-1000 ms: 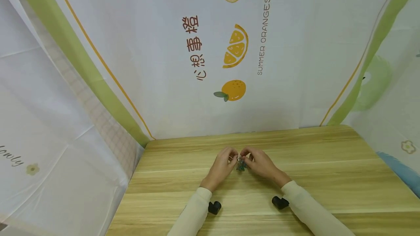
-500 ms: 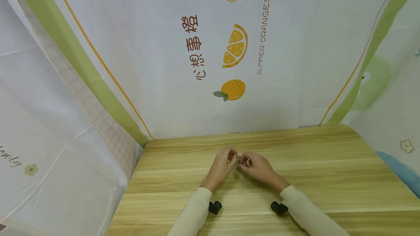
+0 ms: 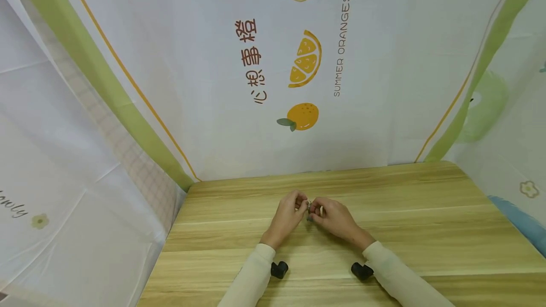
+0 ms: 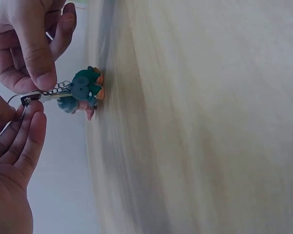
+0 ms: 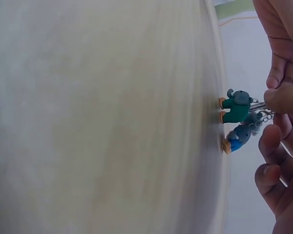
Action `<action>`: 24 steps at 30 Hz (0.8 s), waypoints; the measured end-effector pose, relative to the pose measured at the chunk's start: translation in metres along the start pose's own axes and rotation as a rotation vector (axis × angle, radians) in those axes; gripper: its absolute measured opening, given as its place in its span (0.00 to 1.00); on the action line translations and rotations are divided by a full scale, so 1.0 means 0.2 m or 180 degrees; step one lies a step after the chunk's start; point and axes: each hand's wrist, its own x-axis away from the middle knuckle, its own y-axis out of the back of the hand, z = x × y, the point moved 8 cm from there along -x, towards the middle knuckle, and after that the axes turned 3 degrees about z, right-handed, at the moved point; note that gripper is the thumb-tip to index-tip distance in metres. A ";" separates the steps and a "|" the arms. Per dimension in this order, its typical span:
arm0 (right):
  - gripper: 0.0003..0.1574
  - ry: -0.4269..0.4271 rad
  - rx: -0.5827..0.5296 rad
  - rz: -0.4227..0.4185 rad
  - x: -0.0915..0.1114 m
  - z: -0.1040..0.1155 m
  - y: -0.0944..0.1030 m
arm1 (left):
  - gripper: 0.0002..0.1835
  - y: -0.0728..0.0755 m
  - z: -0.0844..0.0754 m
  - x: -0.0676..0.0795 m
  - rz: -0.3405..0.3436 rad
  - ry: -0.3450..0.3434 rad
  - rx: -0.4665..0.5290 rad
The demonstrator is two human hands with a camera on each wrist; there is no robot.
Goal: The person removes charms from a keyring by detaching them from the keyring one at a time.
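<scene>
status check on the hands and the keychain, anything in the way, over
Left hand and right hand gripping keychain at its metal end. Figurines low by tabletop, contact unclear. Nothing seen blocking the hands.

Head view looks down from afar; wrist views share close figurines (image 5: 237, 113).

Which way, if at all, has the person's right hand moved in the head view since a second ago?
Yes, slightly: judged against the table's back edge, the right hand has shifted toward the person and a little left.
</scene>
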 end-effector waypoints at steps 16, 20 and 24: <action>0.05 0.0145 -0.0074 -0.0181 0.00 0.02 0.07 | 0.06 0.01 -0.02 0.01 0.0010 -0.0218 0.0018; 0.03 0.0086 -0.0110 -0.0164 0.00 0.01 0.08 | 0.07 0.00 -0.03 0.01 0.0066 -0.0330 0.0015; 0.03 0.0072 -0.0172 -0.0151 -0.01 0.02 0.09 | 0.05 -0.01 -0.04 0.01 0.0078 -0.0358 0.0010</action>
